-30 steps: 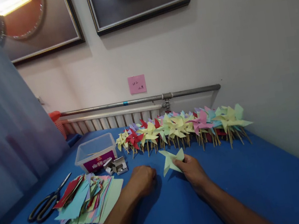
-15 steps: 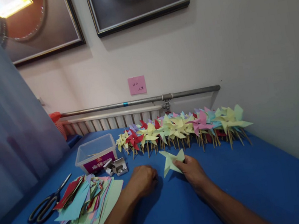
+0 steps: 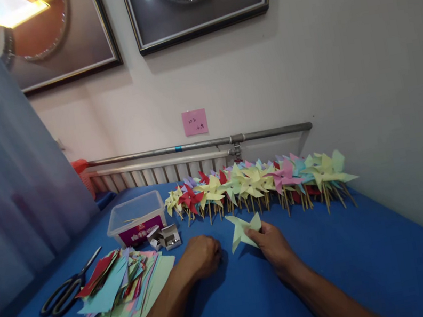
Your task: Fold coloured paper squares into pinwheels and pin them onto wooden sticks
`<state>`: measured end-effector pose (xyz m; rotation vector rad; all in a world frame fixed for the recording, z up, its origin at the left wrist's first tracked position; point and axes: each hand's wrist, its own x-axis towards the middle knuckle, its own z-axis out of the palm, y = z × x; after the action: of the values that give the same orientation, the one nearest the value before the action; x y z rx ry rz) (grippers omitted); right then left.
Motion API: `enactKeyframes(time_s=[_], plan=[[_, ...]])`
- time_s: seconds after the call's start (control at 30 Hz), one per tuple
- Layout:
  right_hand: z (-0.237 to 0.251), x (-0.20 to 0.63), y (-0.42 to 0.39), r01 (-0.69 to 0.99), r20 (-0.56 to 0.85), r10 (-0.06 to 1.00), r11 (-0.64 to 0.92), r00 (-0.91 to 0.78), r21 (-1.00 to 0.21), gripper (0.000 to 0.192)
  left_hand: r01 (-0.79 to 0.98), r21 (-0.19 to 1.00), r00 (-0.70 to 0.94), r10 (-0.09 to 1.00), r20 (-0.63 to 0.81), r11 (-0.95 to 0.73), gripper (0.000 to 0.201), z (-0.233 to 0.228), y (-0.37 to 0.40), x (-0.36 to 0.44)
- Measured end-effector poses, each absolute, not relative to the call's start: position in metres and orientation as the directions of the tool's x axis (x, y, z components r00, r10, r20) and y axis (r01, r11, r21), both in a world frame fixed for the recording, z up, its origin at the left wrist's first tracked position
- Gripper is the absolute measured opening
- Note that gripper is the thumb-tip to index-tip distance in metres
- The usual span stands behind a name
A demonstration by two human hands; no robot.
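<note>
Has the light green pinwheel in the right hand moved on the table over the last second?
No. The light green pinwheel sits equally far from the pinwheel row.

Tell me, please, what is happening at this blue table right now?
A person sits at the blue table with a pale green paper pinwheel pinched in the right hand. The left hand rests closed on the cloth beside it; whether it holds anything cannot be seen. A long row of finished pinwheels on sticks lines the far edge. To the left lie a stack of coloured paper squares, scissors, a clear plastic box and a small open box.
</note>
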<state>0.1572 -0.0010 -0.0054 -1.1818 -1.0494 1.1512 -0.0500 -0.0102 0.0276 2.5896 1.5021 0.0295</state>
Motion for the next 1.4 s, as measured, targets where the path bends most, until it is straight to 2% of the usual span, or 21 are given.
enactKeyframes(time_s=[0.13, 0.33, 0.53, 0.73, 0.97, 1.17, 1.3, 1.4], plan=[[-0.006, 0.158, -0.001, -0.091, 0.018, 0.991, 0.03, 0.133, -0.995, 0.027, 0.865, 0.161, 0.487, 0.872, -0.04, -0.476, 0.022, 0.026, -0.009, -0.052], [-0.006, 0.158, 0.0, -0.09, 0.012, 0.992, 0.023, 0.127, -0.996, 0.025, 0.819, 0.259, 0.537, 0.843, -0.034, -0.512, 0.024, 0.029, -0.009, -0.055], [-0.009, 0.157, 0.002, -0.122, -0.001, 0.993, 0.013, 0.116, -0.992, 0.029, 0.832, 0.158, 0.545, 0.836, -0.057, -0.532, 0.022, 0.033, -0.014, -0.051], [-0.013, 0.158, 0.004, -0.114, 0.007, 0.994, 0.02, 0.113, -0.993, 0.032, 0.839, 0.123, 0.538, 0.842, -0.036, -0.53, 0.019, 0.031, -0.014, -0.046], [-0.02, 0.157, 0.008, -0.127, 0.01, 0.991, 0.027, 0.131, -0.992, 0.034, 0.854, 0.007, 0.521, 0.854, -0.013, -0.521, 0.026, 0.023, -0.011, -0.04], [-0.022, 0.158, 0.009, -0.12, 0.015, 0.992, 0.03, 0.124, -0.992, 0.034, 0.844, -0.043, 0.536, 0.844, 0.024, -0.535, 0.028, 0.017, -0.009, -0.038], [-0.024, 0.158, 0.01, -0.114, 0.02, 0.992, 0.034, 0.126, -0.993, 0.032, 0.863, -0.017, 0.506, 0.862, 0.029, -0.505, 0.024, 0.02, -0.01, -0.038], [-0.025, 0.159, 0.011, -0.097, 0.028, 0.989, 0.042, 0.143, -0.994, 0.033, 0.874, 0.115, 0.465, 0.881, 0.081, -0.472, 0.019, 0.023, -0.01, -0.043]])
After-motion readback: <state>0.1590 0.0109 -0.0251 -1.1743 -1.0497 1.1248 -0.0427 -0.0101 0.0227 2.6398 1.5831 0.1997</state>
